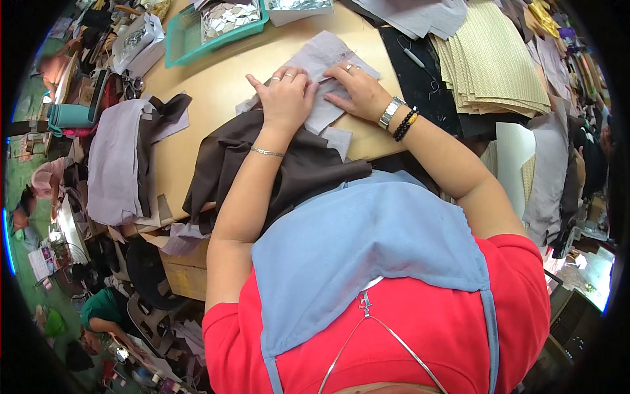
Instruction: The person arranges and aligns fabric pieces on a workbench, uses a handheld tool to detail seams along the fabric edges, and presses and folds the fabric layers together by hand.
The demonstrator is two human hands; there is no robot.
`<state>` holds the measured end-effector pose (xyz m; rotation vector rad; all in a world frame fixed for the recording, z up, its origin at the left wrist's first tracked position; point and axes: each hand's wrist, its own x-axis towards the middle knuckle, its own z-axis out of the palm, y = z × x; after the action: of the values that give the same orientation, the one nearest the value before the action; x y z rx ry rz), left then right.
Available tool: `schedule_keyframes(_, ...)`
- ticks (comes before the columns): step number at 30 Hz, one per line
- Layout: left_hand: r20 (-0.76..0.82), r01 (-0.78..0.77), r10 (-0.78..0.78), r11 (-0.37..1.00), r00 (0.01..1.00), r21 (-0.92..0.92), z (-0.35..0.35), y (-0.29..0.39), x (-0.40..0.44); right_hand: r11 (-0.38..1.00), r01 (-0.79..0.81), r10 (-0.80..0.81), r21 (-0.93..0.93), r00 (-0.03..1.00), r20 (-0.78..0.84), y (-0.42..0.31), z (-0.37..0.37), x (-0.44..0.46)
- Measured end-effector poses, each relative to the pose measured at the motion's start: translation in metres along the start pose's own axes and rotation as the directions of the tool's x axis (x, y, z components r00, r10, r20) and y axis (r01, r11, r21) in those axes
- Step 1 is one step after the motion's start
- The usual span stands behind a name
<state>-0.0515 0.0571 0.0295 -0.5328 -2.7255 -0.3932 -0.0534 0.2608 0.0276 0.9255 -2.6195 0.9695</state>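
Both hands rest on pale grey-lilac fabric (321, 54) lying on the wooden table (220, 79). My left hand (285, 98) presses on the cloth with its thumb stretched out to the side; its fingertips are bent down at the fabric and I cannot make out whether they pinch it. To its right, my right hand (357, 90) lies on the same fabric, fingers apart, palm down. Dark brown cloth (308, 161) is bunched under my left forearm and reaches the table's front edge.
A teal tray (184, 49) with small pale pieces stands at the back. Folded grey fabric (115, 164) hangs over the left edge. Stacked yellowish quilted sheets (489, 62) lie right, beside a white-handled tool (415, 58) on black material. Another person (105, 307) is at lower left.
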Motion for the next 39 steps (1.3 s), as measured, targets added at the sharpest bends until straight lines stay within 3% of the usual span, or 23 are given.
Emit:
schedule_keyframes(8,-0.008,-0.017,0.017,0.999,1.0,0.032,-0.013,-0.006,-0.026,0.996,0.046,-0.035,-0.082,0.991,0.131,0.0,-0.005,0.016)
schedule_keyframes(11,-0.014,-0.022,0.022,0.999,1.0,0.029,-0.013,-0.007,-0.029,0.959,0.213,-0.192,-0.189,0.974,0.122,0.01,0.0,0.015)
schedule_keyframes(17,-0.063,-0.066,0.071,0.995,0.995,0.073,-0.016,-0.006,-0.031,0.876,0.361,-0.318,-0.319,0.931,0.18,0.017,0.0,0.018)
schedule_keyframes(29,-0.068,-0.143,0.156,0.976,0.985,0.162,-0.02,-0.008,-0.036,0.879,0.38,-0.3,-0.289,0.91,0.285,0.018,-0.01,0.014)
schedule_keyframes(35,-0.045,-0.129,0.139,0.974,0.989,0.187,-0.027,-0.01,-0.049,0.821,0.37,-0.281,-0.436,0.925,0.256,0.008,-0.001,0.009)
schedule_keyframes(39,-0.019,-0.112,0.118,0.973,0.993,0.203,-0.031,-0.01,-0.056,0.876,0.284,-0.163,-0.39,0.935,0.314,-0.007,-0.001,0.008)
